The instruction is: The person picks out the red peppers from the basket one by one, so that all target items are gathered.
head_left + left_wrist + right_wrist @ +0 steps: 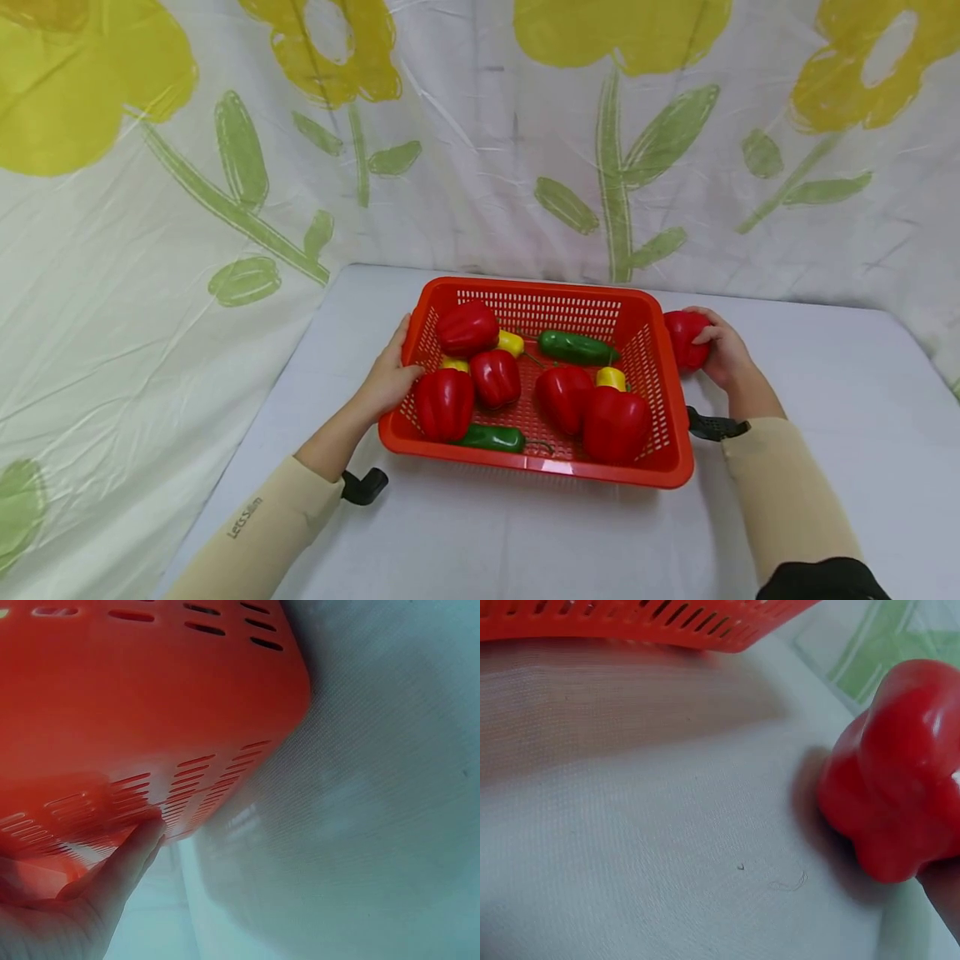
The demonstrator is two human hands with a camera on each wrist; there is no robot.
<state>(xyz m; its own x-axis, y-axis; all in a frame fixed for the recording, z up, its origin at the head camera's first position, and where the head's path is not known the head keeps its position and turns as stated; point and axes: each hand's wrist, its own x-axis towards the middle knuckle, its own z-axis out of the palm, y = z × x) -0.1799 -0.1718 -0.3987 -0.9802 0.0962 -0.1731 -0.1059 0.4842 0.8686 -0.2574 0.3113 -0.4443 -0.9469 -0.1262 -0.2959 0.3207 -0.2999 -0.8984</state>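
Note:
A red plastic basket (517,472) stands on the white-covered table, holding several red bell peppers (467,327), two long green peppers (576,347) and a few yellow pieces (611,378) partly hidden among them. At its left side my left hand (387,375) grips the rim, thumb over the edge; in the left wrist view its fingers (139,851) lie along the slotted outer wall. Just outside the basket's right side, my right hand (723,350) holds another red bell pepper (686,340). That pepper (900,772) shows its lobed end close to the tabletop in the right wrist view.
The white tabletop (465,533) extends in front of the basket and to both sides. Behind it hangs a white sheet (480,167) with yellow flowers and green leaves. Black wrist mounts (365,486) stick out from both sleeves near the basket.

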